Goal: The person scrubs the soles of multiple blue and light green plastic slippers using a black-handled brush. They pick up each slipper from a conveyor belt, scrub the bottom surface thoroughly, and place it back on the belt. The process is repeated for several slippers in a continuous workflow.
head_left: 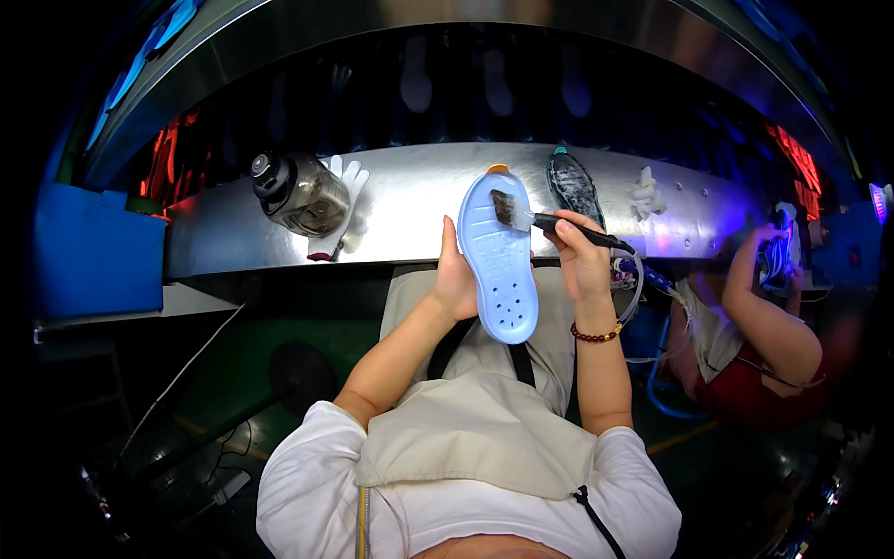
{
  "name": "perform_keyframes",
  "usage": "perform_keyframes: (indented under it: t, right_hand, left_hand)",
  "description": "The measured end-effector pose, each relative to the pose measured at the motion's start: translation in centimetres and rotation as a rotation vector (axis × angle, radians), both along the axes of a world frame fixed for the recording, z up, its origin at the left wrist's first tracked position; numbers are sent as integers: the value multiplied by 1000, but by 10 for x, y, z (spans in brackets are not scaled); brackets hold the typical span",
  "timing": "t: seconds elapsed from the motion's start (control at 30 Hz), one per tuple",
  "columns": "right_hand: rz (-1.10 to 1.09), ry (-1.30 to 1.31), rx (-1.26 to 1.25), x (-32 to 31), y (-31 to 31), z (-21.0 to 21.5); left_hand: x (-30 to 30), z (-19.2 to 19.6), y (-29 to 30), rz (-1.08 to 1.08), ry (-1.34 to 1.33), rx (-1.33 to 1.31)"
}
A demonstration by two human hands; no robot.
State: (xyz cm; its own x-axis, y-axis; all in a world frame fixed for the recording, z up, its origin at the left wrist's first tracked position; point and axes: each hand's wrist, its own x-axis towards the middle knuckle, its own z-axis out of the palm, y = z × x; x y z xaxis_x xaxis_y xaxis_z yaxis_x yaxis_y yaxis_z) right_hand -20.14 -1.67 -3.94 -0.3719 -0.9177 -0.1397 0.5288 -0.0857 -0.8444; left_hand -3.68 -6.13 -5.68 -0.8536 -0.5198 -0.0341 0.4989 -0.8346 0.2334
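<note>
A light blue shoe sole [503,261] with an orange tab at its far end is tilted up in front of me. Its lower end has several small dark holes. My left hand [454,279] grips the sole along its left edge, the thumb up along the rim. In my right hand [584,261] is a brush [514,211] with a black handle and a tube running from its rear end. The dark bristles meet the upper part of the sole's inner face. Around my right wrist is a beaded bracelet.
On the metal ledge [410,219] stand a dark bottle [312,200], a white glove [346,191], a dark sole [575,186] and a crumpled white piece [647,193]. Behind, soles lie on a dark conveyor [372,93]. At right, another person's arm [778,317] works close by.
</note>
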Motion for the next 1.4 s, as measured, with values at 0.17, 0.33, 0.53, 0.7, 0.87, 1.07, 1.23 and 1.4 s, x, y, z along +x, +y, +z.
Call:
perform_keyframes:
  t: [0.17, 0.33, 0.53, 0.7, 0.87, 1.07, 1.23, 1.4]
  right_hand:
    - [-63, 166, 12, 2, -17, 14]
    - [-55, 669, 17, 35, -22, 36]
    - [21, 1123, -244, 65, -3, 40]
    - [550, 1106, -230, 32, 25, 55]
    - [252, 602, -52, 21, 7, 79]
    - [636, 702, -392, 32, 11, 88]
    - [225, 454, -142, 19, 9, 92]
    - [580, 746, -512, 20, 20, 91]
  left_hand:
    - [-3, 2, 2, 47, -38, -1]
    - [-8, -3, 4, 178, -233, 85]
    - [3, -9, -20, 435, -392, -102]
    - [30, -4, -30, 360, -409, -121]
    - [20, 17, -9, 250, -284, -6]
    - [14, 42, -7, 165, -263, -84]
    - [14, 44, -9, 111, -173, -189]
    - [13, 49, -11, 211, -199, -148]
